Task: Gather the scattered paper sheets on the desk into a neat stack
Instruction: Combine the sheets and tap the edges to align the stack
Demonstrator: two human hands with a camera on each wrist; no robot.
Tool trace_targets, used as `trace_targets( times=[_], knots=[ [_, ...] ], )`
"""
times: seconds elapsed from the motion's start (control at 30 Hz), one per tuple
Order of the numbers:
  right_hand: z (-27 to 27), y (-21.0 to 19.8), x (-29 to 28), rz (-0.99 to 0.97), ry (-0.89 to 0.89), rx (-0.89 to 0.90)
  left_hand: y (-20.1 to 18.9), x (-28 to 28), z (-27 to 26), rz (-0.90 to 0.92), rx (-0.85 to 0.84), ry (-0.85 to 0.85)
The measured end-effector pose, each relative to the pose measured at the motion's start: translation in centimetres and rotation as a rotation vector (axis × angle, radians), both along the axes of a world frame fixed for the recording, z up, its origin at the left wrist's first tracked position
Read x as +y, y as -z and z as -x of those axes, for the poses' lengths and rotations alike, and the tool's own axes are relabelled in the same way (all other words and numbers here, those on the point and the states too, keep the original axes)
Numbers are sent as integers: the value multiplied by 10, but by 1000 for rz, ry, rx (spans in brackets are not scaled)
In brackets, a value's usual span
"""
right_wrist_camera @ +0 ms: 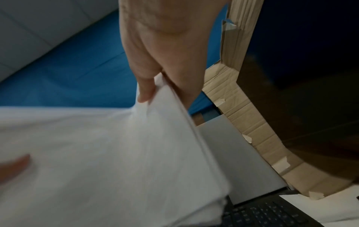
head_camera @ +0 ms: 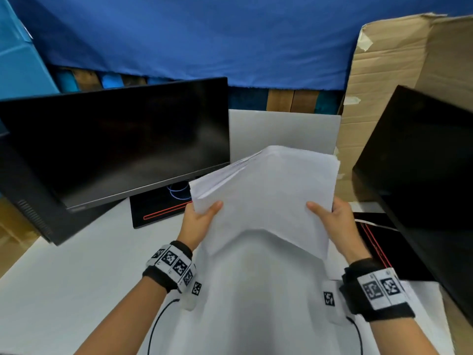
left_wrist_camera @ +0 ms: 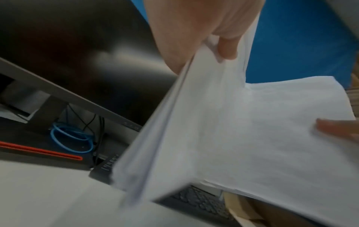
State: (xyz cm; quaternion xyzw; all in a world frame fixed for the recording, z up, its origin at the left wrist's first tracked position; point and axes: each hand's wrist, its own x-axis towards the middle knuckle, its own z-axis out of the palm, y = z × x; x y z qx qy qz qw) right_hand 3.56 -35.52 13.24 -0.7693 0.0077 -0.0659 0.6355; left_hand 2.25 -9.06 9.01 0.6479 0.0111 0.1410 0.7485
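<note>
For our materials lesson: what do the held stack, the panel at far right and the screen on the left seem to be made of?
Stack: thin white matte paper; it bends between the left hand and right hand, layered edges showing. Panel: brown corrugated cardboard, creased, with tape scraps. Screen: dark and glossy, probably glass or plastic; it shows soft reflections.

This is an office workstation set up in a makeshift corner. A white bench point(head_camera: 64, 278) carries a dark monitor point(head_camera: 115, 139) at the left and a second black screen point(head_camera: 422, 175) at the right. A keyboard point(right_wrist_camera: 268, 215) lies on it, and a coiled blue cable point(left_wrist_camera: 71, 138) sits behind the monitor's stand. Blue cloth point(head_camera: 204, 34) hangs at the far side, with taped cardboard point(head_camera: 384, 73) at far right.
</note>
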Motion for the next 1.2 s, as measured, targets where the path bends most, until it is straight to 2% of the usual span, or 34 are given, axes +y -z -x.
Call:
trace_targets(
  times=[0.13,0.3,0.37,0.47,0.57,0.7,0.77,0.8,0.87,0.9,0.97,1.0,1.03,1.1,1.2],
  knots=[
    [5,26,1,-192,107,-23,5,0,3,-60,-34,-22],
    [4,63,-2,-164,177,87,44,7,12,-136,140,-47],
    [3,64,-3,-156,187,83,48,3,16,-96,162,-63],
    [2,52,-5,-204,184,-26,38,4,11,-73,90,-80],
    [0,51,-4,-216,161,-47,36,9,6,-59,59,-104],
    [-3,61,-2,-66,240,51,60,12,17,-78,156,-119],
    [-7,53,3,101,290,-55,66,13,21,-117,194,-105],
    [-10,46,7,236,258,-153,66,14,20,-140,202,-95],
    [-15,29,24,596,42,-340,61,13,13,-214,201,-80],
    [-16,21,37,797,-119,-366,58,11,8,-270,189,-62],
    [-19,7,65,1140,-413,-306,47,3,1,-370,144,3],
    [-22,2,77,1236,-511,-291,39,-2,-2,-421,111,44],
    [-23,-4,86,1271,-568,-274,30,-6,-3,-483,68,95],
    [-26,-15,90,1203,-600,-254,15,-9,-7,-633,30,186],
    [-34,-42,71,1010,-522,-250,-5,11,-9,-788,139,189]
  ],
)
